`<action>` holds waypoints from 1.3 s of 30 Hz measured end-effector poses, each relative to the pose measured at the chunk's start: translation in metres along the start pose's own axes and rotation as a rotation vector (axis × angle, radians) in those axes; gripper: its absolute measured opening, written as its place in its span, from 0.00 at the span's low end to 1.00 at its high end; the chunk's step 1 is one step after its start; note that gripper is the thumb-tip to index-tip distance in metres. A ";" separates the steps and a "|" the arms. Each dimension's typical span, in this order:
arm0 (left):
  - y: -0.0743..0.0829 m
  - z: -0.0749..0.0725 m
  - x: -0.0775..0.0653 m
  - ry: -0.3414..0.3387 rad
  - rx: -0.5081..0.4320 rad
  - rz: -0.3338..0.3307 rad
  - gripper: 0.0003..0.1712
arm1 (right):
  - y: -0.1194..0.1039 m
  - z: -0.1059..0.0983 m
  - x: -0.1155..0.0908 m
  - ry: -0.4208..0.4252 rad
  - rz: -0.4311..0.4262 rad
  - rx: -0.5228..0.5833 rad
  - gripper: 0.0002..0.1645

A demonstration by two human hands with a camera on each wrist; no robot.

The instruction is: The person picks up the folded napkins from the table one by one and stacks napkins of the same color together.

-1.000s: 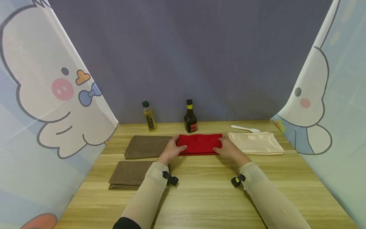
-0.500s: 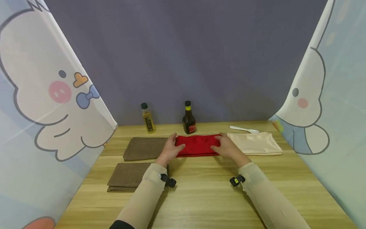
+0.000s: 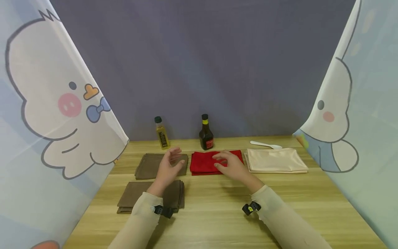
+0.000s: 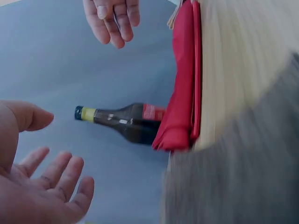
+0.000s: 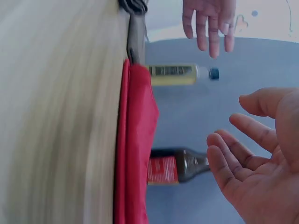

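A folded red cloth (image 3: 201, 163) lies on the wooden table between a brown folded cloth (image 3: 149, 166) and a cream satin one (image 3: 276, 160). My left hand (image 3: 168, 170), fingers relaxed and holding nothing, is raised over the brown cloths, left of the red one. In the head view my right hand (image 3: 230, 166) overlaps the right part of the red cloth; the right wrist view shows its fingers (image 5: 233, 158) loosely bent, with air between them and the fabric. Both palms face inward. A second brown cloth (image 3: 133, 194) lies nearer, partly hidden by the left forearm.
Behind the cloths stand a yellow oil bottle (image 3: 162, 135) with a green cap and a dark sauce bottle (image 3: 206, 135) with a red label. A white plastic spoon (image 3: 264, 144) lies behind the cream cloth. A grey curtain (image 3: 199, 69) closes off the back.
Both hands have come off the red cloth's ends. The left has moved left and toward me, the right a little left over the cloth. The red cloth stays on the table.
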State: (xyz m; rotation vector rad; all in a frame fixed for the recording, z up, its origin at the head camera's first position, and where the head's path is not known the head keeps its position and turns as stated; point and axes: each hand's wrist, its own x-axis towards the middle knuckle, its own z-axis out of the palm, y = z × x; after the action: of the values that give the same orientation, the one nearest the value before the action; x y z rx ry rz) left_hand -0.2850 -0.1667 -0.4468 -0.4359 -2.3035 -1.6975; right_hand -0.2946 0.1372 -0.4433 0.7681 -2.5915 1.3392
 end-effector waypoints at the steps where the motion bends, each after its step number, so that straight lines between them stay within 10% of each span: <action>1: 0.000 -0.005 -0.003 0.001 0.021 0.014 0.30 | -0.002 0.004 0.000 -0.003 -0.008 0.008 0.18; 9: -0.010 -0.056 -0.035 0.000 0.198 0.078 0.27 | -0.020 0.033 -0.001 -0.055 -0.043 0.037 0.15; 21: -0.047 -0.143 -0.062 0.067 0.154 0.022 0.22 | -0.033 0.077 0.012 -0.160 0.028 0.092 0.15; 39: -0.082 -0.189 -0.081 0.007 0.259 -0.162 0.27 | -0.039 0.110 0.019 -0.271 0.047 0.144 0.20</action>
State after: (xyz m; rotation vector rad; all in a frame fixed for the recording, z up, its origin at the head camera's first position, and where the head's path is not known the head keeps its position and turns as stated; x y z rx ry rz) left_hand -0.2373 -0.3779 -0.4936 -0.1961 -2.5683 -1.4333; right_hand -0.2787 0.0242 -0.4749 0.9800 -2.7533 1.5474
